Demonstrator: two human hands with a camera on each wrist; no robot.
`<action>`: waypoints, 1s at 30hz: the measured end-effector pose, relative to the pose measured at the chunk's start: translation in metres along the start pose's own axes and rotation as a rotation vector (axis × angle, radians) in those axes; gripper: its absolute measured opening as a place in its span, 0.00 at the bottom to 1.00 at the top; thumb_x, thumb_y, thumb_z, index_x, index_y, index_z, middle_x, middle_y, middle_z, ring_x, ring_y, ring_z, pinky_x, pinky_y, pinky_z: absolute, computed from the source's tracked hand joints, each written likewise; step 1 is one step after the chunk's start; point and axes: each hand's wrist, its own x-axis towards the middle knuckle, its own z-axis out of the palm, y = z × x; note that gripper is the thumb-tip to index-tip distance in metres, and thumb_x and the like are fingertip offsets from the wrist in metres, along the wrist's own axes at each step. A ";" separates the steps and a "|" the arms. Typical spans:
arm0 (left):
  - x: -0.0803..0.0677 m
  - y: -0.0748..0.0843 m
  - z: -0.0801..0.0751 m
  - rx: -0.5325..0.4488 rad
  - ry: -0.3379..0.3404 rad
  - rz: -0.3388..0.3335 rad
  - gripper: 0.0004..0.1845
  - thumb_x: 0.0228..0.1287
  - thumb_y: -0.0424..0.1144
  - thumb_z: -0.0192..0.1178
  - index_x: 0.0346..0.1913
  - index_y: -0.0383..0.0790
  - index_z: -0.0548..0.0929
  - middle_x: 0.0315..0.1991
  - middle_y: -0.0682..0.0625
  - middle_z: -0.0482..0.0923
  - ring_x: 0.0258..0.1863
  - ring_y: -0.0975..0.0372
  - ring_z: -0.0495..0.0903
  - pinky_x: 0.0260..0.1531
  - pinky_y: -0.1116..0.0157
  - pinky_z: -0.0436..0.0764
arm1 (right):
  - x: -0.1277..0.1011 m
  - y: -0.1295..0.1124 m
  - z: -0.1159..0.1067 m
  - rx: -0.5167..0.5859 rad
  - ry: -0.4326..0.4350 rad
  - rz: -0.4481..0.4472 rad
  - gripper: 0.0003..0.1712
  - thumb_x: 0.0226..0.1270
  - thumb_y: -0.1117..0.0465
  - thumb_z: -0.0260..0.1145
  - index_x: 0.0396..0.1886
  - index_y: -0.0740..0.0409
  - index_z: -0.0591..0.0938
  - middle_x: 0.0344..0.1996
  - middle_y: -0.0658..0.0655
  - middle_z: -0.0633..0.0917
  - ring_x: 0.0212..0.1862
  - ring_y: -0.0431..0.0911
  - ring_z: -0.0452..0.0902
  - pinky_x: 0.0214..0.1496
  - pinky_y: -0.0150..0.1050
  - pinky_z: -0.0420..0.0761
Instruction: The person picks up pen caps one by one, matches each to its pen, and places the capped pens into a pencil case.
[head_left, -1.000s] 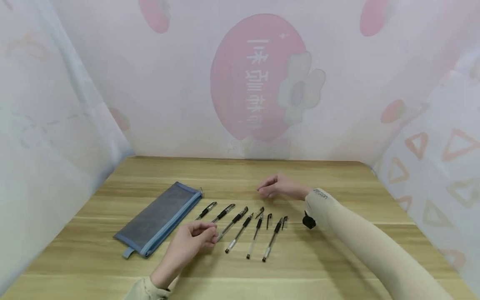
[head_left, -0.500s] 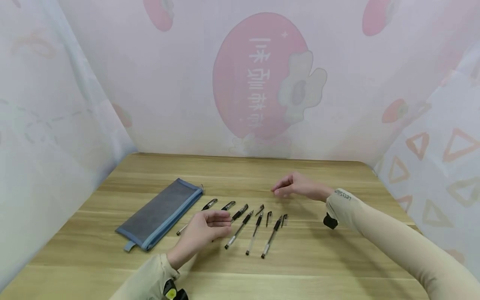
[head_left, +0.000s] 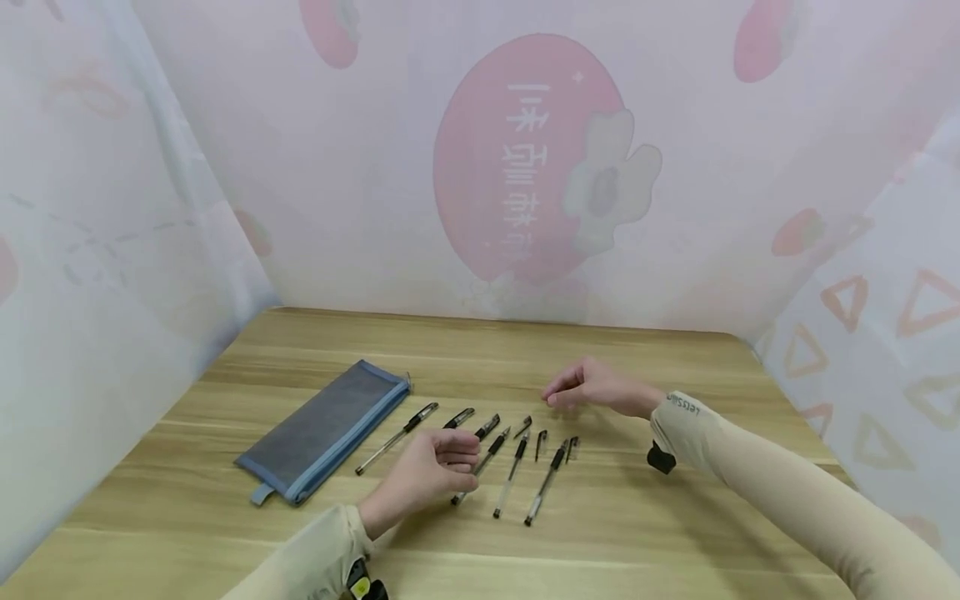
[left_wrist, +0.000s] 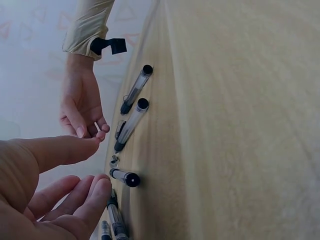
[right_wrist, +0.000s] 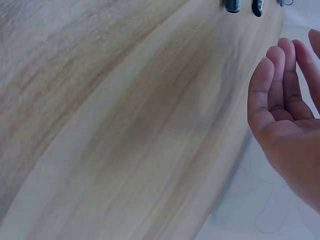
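Observation:
My left hand [head_left: 429, 472] hovers over the middle of a row of gel pens, thumb and fingers apart with nothing between them. It partly hides two pens: a capped pen [head_left: 488, 427] and an uncapped pen [head_left: 497, 446]. At the row's left end a capped pen [head_left: 397, 437] lies in full view. Two more uncapped pens, one of them the rightmost pen [head_left: 547, 482], lie to the right with loose black caps [head_left: 541, 446] by their tips. Beyond the caps, my right hand [head_left: 600, 389] is held with fingers loosely bent and holds nothing; its palm [right_wrist: 295, 130] shows in the right wrist view.
A grey-blue zippered pencil case [head_left: 322, 429] lies flat left of the pens. The wooden table [head_left: 637, 542] ends at a pale printed backdrop [head_left: 360, 208], with similar cloth at both sides.
My left hand has moved right, from the left pens toward the middle, uncovering the leftmost pen. My right hand has shifted a little right, away from the caps. The pens and case stay put.

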 end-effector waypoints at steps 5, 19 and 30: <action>-0.001 -0.003 0.002 0.068 -0.008 -0.020 0.30 0.49 0.23 0.72 0.58 0.24 0.77 0.51 0.38 0.81 0.50 0.49 0.81 0.51 0.60 0.80 | 0.001 0.003 0.001 0.002 0.001 -0.006 0.17 0.68 0.60 0.68 0.52 0.64 0.84 0.47 0.63 0.85 0.47 0.62 0.80 0.51 0.56 0.79; -0.003 -0.001 0.006 0.196 -0.030 -0.002 0.34 0.39 0.12 0.59 0.58 0.25 0.76 0.51 0.40 0.80 0.50 0.49 0.80 0.50 0.61 0.80 | -0.003 0.006 0.003 0.037 -0.009 0.003 0.15 0.68 0.61 0.68 0.48 0.68 0.85 0.44 0.68 0.84 0.44 0.66 0.78 0.47 0.54 0.81; 0.001 -0.007 0.002 0.252 0.017 0.021 0.26 0.44 0.15 0.66 0.52 0.27 0.81 0.44 0.44 0.84 0.44 0.54 0.83 0.43 0.66 0.82 | -0.004 0.012 0.000 0.057 0.002 0.017 0.13 0.68 0.61 0.68 0.46 0.66 0.86 0.42 0.68 0.84 0.41 0.60 0.79 0.46 0.49 0.81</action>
